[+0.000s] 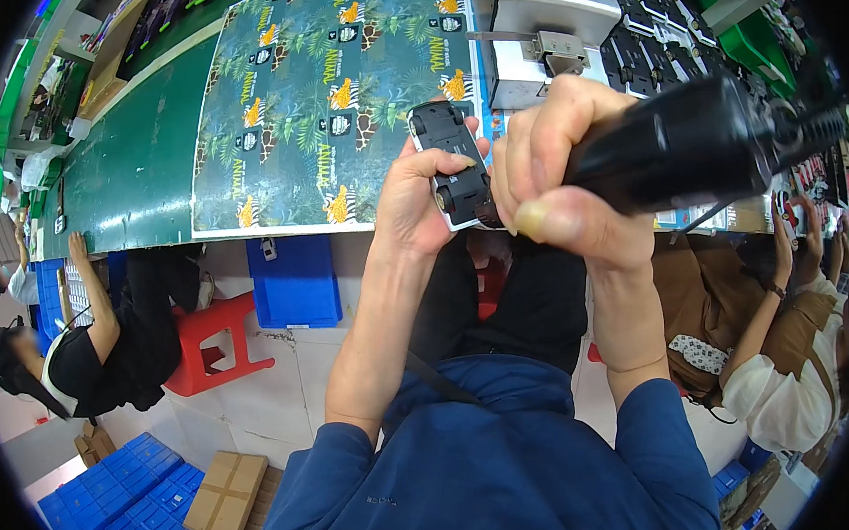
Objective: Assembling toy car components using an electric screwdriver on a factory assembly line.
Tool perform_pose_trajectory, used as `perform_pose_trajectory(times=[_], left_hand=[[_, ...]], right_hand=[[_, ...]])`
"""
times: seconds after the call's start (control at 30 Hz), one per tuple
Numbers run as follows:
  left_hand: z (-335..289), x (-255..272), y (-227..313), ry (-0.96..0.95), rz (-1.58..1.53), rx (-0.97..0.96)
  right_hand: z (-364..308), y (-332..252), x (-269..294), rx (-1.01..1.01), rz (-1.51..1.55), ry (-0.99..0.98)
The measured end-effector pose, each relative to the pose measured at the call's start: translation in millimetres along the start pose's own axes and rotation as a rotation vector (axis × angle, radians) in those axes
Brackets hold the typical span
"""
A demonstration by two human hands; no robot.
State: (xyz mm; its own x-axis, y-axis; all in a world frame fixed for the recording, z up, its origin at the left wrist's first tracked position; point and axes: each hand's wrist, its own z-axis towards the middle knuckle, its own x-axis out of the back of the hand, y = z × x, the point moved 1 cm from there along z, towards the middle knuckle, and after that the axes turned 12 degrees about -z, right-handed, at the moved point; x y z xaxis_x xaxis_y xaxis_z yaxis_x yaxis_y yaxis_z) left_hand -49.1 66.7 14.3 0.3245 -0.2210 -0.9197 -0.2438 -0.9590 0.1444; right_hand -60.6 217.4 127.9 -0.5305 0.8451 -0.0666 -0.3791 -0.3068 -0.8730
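A toy car (448, 150) with a white body lies underside up in my left hand (411, 201). Its black base and wheels face me, and my left thumb presses on the base. My right hand (580, 182) is wrapped round a black electric screwdriver (680, 145), whose cord runs off to the right. The screwdriver's working end points at the near end of the car; my fingers hide its tip, so I cannot tell whether it touches. Both hands are over the table's front edge.
A sheet with animal prints (297, 121) covers part of the green table (140, 150). Behind my right hand stands a metal box device (545, 44), beside several black car bases (651, 60). Below are a blue bin (297, 286) and a red stool (215, 345). People sit on both sides.
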Motion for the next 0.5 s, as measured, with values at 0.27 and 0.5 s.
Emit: perform_pose_trajectory(times=[0.27,0.5], left_hand=[[-5,-17,1,0.039,0.047,-0.017],[-3,-15,11,-0.036,0.054,0.057]], right_hand=[[4,-7,5,-0.002,0.077,-0.040],[12,-5,-3,0.090,0.238,-0.086]])
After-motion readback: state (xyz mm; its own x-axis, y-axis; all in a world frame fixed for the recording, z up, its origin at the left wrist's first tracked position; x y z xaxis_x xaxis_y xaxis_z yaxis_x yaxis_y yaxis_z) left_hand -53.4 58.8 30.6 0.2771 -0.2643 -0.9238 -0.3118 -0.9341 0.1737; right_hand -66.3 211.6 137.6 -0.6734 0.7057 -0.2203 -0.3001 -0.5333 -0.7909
